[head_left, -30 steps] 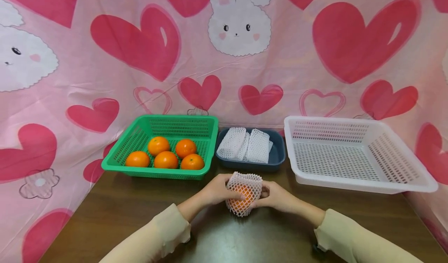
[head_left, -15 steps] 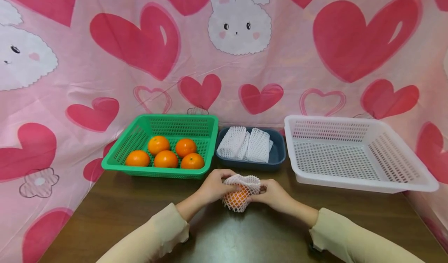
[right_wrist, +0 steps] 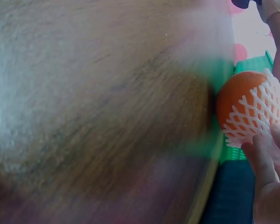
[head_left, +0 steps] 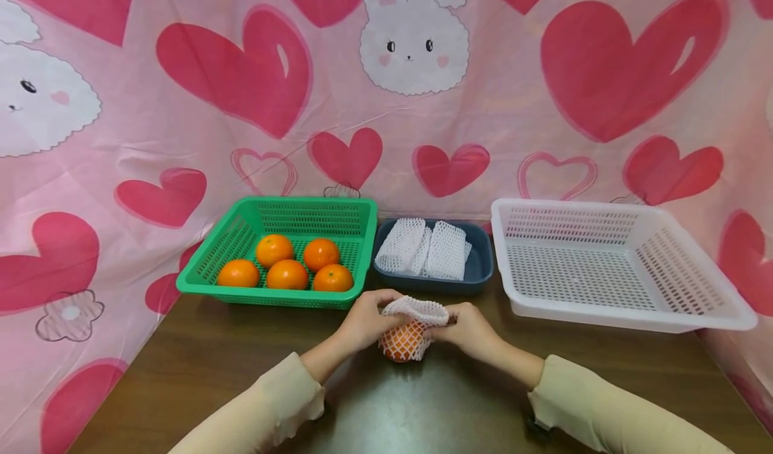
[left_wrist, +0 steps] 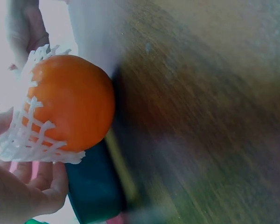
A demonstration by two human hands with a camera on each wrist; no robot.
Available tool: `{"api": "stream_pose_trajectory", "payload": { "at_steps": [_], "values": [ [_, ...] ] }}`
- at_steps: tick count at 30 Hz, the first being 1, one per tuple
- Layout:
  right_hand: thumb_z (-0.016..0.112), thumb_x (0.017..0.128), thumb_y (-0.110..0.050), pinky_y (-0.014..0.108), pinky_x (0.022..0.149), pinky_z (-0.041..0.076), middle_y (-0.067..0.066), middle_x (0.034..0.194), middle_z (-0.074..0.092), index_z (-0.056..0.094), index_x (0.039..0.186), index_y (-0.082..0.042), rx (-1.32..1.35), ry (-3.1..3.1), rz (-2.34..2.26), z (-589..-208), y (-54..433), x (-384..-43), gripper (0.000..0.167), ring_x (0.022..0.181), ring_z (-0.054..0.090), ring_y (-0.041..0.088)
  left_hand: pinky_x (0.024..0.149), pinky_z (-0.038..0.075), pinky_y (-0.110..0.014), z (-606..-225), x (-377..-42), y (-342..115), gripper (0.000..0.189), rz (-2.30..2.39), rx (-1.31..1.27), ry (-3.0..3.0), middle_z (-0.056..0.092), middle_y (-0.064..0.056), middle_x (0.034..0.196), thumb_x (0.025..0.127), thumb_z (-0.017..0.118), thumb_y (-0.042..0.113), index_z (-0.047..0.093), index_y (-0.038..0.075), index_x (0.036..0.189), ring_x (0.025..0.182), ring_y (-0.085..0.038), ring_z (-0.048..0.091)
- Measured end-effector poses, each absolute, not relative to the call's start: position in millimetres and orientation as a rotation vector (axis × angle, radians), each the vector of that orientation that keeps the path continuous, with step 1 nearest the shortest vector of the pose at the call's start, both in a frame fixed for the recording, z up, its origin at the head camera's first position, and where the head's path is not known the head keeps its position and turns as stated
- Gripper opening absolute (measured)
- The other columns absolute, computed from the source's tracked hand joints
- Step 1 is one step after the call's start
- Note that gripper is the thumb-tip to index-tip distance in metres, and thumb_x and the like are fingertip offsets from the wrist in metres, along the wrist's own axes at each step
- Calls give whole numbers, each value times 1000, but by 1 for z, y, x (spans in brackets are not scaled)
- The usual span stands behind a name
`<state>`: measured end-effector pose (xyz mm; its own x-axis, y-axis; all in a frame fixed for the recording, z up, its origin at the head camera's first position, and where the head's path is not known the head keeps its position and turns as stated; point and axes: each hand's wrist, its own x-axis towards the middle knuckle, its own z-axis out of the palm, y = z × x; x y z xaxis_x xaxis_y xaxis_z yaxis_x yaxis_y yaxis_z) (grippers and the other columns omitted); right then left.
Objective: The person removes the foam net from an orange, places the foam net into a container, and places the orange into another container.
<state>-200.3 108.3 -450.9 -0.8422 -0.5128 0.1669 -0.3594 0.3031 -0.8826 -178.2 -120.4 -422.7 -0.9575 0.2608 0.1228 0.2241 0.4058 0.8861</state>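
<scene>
An orange [left_wrist: 77,100] sits inside a white foam net sleeve [head_left: 423,310], with its lower side bare beyond the net's edge in both wrist views. My left hand [head_left: 365,321] grips the netted orange from the left, thumb across the front of the sleeve. From the right, my right hand [head_left: 471,333] pinches the sleeve near its upper edge between thumb and fingers. In the right wrist view the net [right_wrist: 256,112] covers the upper part of the fruit. Both hands are close over the brown table [head_left: 241,373].
At the back left, a green basket [head_left: 202,285] holds several oranges. A dark blue tray [head_left: 480,256] with folded white net sleeves [head_left: 447,249] stands in the middle. On the right is a white basket [head_left: 604,313]. A pink patterned cloth [head_left: 362,112] hangs behind.
Both hands have shifted slightly left and away from me with the orange. The netted orange has tilted, and its bare orange underside now shows below the net.
</scene>
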Motion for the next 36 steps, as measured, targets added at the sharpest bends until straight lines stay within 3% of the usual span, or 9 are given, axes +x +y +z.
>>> {"api": "stream_pose_trajectory", "payload": {
  "at_steps": [6, 10, 16, 22, 27, 36],
  "values": [
    [80, 84, 2, 27, 76, 58, 20, 101, 74, 70, 109, 17, -746, 2162, -1746, -452, 110, -201, 31, 85, 67, 5, 86, 51, -30, -423, -172, -125, 61, 1481, 489, 2583, 70, -3, 112, 76, 91, 17, 65, 3, 129, 95, -14, 61],
    [76, 86, 7, 33, 80, 60, 24, 106, 72, 64, 115, 22, -638, 1973, -1861, -452, 108, -200, 34, 89, 69, 10, 89, 50, -31, -427, -168, -128, 75, 1439, 516, 2525, 66, -4, 118, 72, 93, 16, 58, 2, 137, 98, -16, 59],
    [74, 88, 5, 39, 81, 60, 16, 105, 74, 63, 115, 23, -511, 1880, -1931, -450, 104, -201, 34, 89, 70, 13, 94, 48, -31, -429, -168, -130, 81, 1443, 580, 2452, 63, -5, 121, 67, 95, 8, 56, 0, 138, 102, -17, 58],
    [72, 90, 3, 36, 81, 60, 15, 106, 74, 62, 120, 22, -402, 1852, -1985, -444, 104, -207, 36, 90, 71, 13, 101, 45, -32, -430, -170, -131, 86, 1425, 635, 2410, 63, -4, 128, 68, 94, 5, 52, 4, 143, 109, -17, 57],
    [70, 93, 0, 32, 80, 60, 12, 107, 74, 62, 123, 18, -318, 1876, -2027, -438, 107, -211, 36, 89, 71, 13, 103, 45, -36, -431, -172, -131, 86, 1415, 573, 2416, 63, 0, 127, 71, 94, 11, 50, 7, 145, 109, -17, 57],
    [65, 99, -4, 26, 78, 58, 2, 93, 71, 60, 123, 16, -58, 1929, -2198, -434, 108, -230, 32, 78, 67, 11, 95, 50, -43, -431, -173, -133, 74, 1309, 452, 2469, 64, -8, 125, 76, 91, 21, 58, 3, 140, 106, -24, 59]
  ]
}}
